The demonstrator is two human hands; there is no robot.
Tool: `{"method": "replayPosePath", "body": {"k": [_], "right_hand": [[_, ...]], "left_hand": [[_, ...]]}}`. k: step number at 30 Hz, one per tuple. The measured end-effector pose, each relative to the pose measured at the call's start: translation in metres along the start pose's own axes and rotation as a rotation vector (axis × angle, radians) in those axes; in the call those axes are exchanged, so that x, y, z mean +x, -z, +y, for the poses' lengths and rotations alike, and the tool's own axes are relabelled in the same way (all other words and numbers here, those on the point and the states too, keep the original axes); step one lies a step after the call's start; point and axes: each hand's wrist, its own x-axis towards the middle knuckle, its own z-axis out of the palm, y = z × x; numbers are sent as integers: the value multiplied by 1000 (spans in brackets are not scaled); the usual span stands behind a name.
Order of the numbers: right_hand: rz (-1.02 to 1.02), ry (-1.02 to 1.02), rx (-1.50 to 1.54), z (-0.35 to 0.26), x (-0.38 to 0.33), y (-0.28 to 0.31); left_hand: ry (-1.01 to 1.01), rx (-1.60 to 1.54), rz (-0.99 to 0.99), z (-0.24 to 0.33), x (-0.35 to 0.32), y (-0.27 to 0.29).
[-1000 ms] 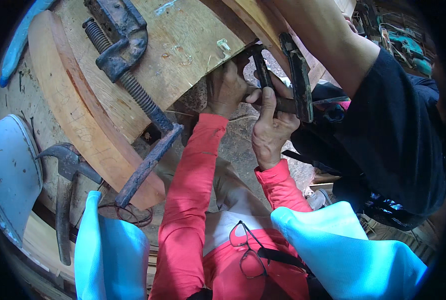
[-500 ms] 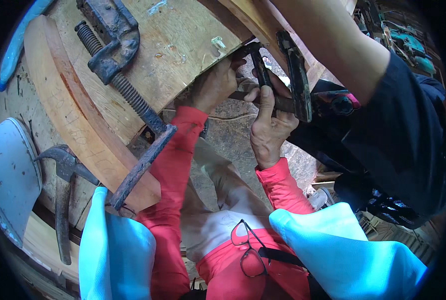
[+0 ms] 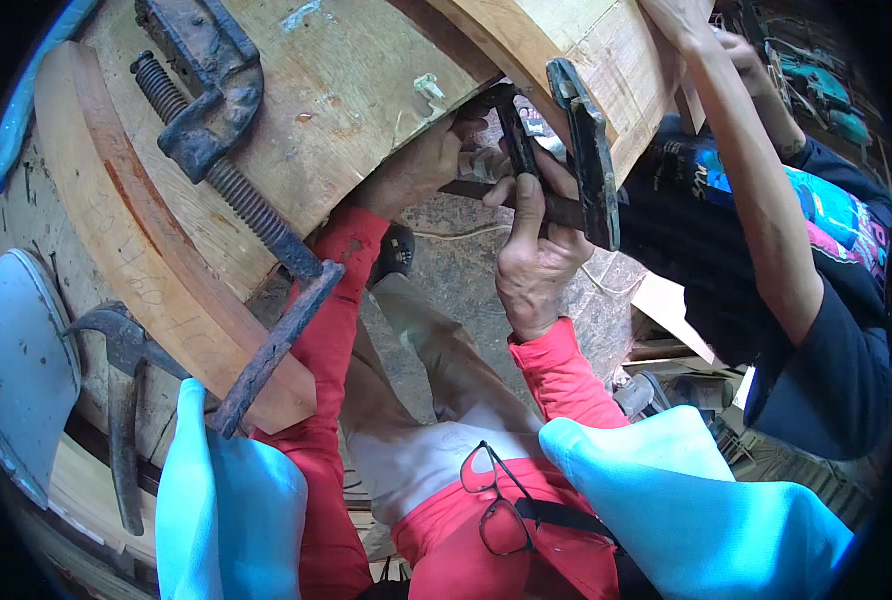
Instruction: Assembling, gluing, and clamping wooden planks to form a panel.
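A dark metal bar clamp point(image 3: 591, 165) sits at the board's edge, its bar running left beneath it. My right hand point(image 3: 541, 265) is closed around the clamp, thumb upright against its dark spindle. My left hand point(image 3: 411, 170) reaches in at the plywood board point(image 3: 356, 90), its curled fingers on the clamp's far end. Parts of those fingers are hidden by the board and clamp. Just above the clamp is a curved wooden piece point(image 3: 506, 35) joined to a pale wood panel point(image 3: 626, 75). A co-worker's hand point(image 3: 681, 20) rests on that panel.
On the left lie a curved wooden piece point(image 3: 156, 240), a rusty claw hammer point(image 3: 123, 400) and a pale blue-grey shoe-shaped object point(image 3: 26, 370). A rusty screw clamp point(image 3: 216, 150) juts over the board. Eyeglasses point(image 3: 501, 510) hang at my red shirt. The co-worker's dark shirt point(image 3: 816, 380) fills the right.
The co-worker's arm has drawn back right, uncovering the pale panel and shirt print. My view has shifted slightly; both my hands keep nearly the same place at the clamp.
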Motion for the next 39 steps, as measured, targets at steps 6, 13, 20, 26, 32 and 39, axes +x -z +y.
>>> {"method": "replayPosePath", "body": {"k": [6, 13, 20, 26, 32, 39], "right_hand": [[-7, 14, -11, -6, 9, 11], [22, -27, 16, -6, 11, 16], [49, -127, 31, -9, 8, 20], [62, -67, -4, -6, 7, 19], [28, -13, -25, -8, 10, 22], [-46, -71, 63, -11, 9, 27]], "left_hand": [[441, -50, 120, 48, 27, -13], [580, -273, 233, 66, 41, -23], [504, -141, -119, 35, 29, -11], [518, -153, -20, 56, 33, -13], [540, 194, 39, 66, 31, -18], [578, -197, -163, 41, 26, 3]]}}
